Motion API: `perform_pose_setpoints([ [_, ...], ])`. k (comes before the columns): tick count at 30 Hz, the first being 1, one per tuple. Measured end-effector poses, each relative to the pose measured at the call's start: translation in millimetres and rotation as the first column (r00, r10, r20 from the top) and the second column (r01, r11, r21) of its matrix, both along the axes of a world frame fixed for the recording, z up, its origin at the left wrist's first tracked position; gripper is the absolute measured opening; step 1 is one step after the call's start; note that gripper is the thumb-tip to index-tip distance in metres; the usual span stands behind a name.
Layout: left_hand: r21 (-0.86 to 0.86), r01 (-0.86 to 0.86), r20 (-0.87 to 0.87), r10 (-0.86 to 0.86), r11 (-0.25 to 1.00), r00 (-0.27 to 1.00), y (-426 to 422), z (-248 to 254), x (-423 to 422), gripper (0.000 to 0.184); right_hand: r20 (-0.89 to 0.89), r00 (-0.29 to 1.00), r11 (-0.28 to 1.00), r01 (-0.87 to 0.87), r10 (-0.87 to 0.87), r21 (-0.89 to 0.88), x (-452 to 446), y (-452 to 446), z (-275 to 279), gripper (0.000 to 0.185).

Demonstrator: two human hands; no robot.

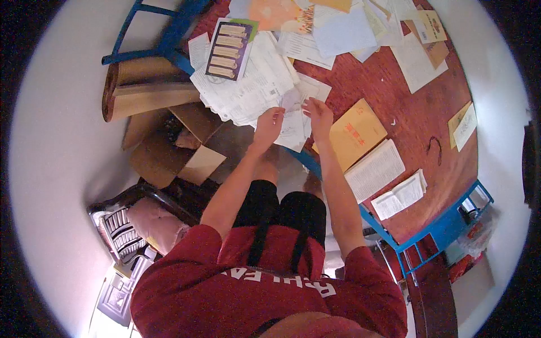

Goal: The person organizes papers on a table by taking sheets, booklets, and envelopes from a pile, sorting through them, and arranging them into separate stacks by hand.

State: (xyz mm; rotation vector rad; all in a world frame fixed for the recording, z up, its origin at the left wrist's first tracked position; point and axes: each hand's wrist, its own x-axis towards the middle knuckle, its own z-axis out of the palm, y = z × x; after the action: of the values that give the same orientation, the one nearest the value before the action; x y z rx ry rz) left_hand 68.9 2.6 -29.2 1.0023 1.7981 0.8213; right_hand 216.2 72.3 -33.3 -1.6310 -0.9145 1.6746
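Observation:
My left hand (269,125) is over the near edge of a spread of white papers (248,84), its fingers pinched together. Just right of it is my right hand (319,117), with thumb and fingers curled close together. Between the fingertips lies a small pale, see-through piece (291,100); I cannot tell what it is or whether both hands touch it. Beneath the hands a white sheet (293,132) reaches over the table's blue edge. Right of my right hand lies a yellow-brown envelope (358,134) with red print.
The red-brown table (411,118) has a blue metal frame. Printed booklets (376,170) and folded papers (400,195) lie near its edge. A purple-bordered card (228,49) tops the paper pile. An opened cardboard box (169,143) and a cardboard roll (149,84) stand at left.

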Motion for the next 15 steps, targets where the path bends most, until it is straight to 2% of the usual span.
perform_pose_setpoints([
  [1, 0.026, -0.008, 0.016, 0.008, 1.000, 1.000, 4.4, -0.8, -0.1, 0.017, -0.001, 1.000, 1.000, -0.003, 0.003, 0.001, -2.6, 5.2, -1.4, 0.029],
  [2, 0.027, -0.010, 0.017, 0.010, 1.000, 1.000, 9.3, -2.1, -0.7, 0.017, -0.085, 0.996, 0.999, 0.026, -0.029, -0.033, -4.6, 11.2, -3.0, 0.033],
  [3, 0.044, -0.027, 0.078, 0.024, 0.999, 0.997, 14.5, -3.1, -1.9, 0.017, -0.168, 0.984, 0.996, 0.050, -0.061, -0.069, -8.3, 18.8, -2.7, 0.037],
  [4, 0.059, -0.046, 0.138, 0.037, 0.997, 0.990, 19.4, -4.4, -3.4, 0.018, -0.169, 0.984, 0.997, 0.046, -0.057, -0.070, -13.0, 27.4, -3.2, 0.037],
  [6, 0.027, -0.059, 0.187, 0.053, 0.998, 0.981, 30.1, -9.1, -5.9, 0.019, -0.257, 0.941, 0.965, 0.175, -0.222, -0.193, -25.1, 46.1, -7.7, 0.036],
  [7, -0.004, -0.068, 0.237, 0.067, 0.998, 0.969, 35.0, -11.9, -7.2, 0.020, -0.274, 0.911, 0.944, 0.257, -0.307, -0.206, -32.1, 55.2, -11.1, 0.031],
  [8, -0.007, -0.073, 0.234, 0.072, 0.997, 0.969, 40.0, -14.8, -9.7, 0.020, -0.275, 0.912, 0.945, 0.252, -0.304, -0.210, -37.5, 64.4, -13.9, 0.031],
  [10, -0.061, -0.016, 0.229, 0.030, 0.998, 0.973, 46.6, -22.9, -15.7, 0.021, -0.389, 0.811, 0.898, 0.374, -0.437, -0.231, -42.6, 81.8, -23.8, 0.028],
  [11, -0.065, -0.022, 0.226, 0.036, 0.998, 0.974, 49.0, -23.9, -18.2, 0.021, -0.470, 0.811, 0.937, 0.305, -0.348, -0.168, -42.4, 89.6, -29.4, 0.027],
  [12, -0.077, -0.010, 0.232, 0.028, 0.997, 0.972, 53.3, -19.4, -20.3, 0.021, -0.471, 0.812, 0.939, 0.298, -0.345, -0.173, -45.7, 98.3, -34.9, 0.027],
  [14, -0.093, -0.002, 0.237, 0.025, 0.996, 0.971, 54.5, -19.5, -24.9, 0.022, -0.351, 0.732, 0.786, 0.403, -0.584, -0.469, -52.8, 114.4, -35.8, 0.026],
  [15, -0.076, -0.028, 0.314, 0.051, 0.997, 0.948, 54.0, -22.9, -27.2, 0.022, -0.360, 0.713, 0.770, 0.399, -0.602, -0.497, -53.7, 117.7, -32.4, 0.020],
])
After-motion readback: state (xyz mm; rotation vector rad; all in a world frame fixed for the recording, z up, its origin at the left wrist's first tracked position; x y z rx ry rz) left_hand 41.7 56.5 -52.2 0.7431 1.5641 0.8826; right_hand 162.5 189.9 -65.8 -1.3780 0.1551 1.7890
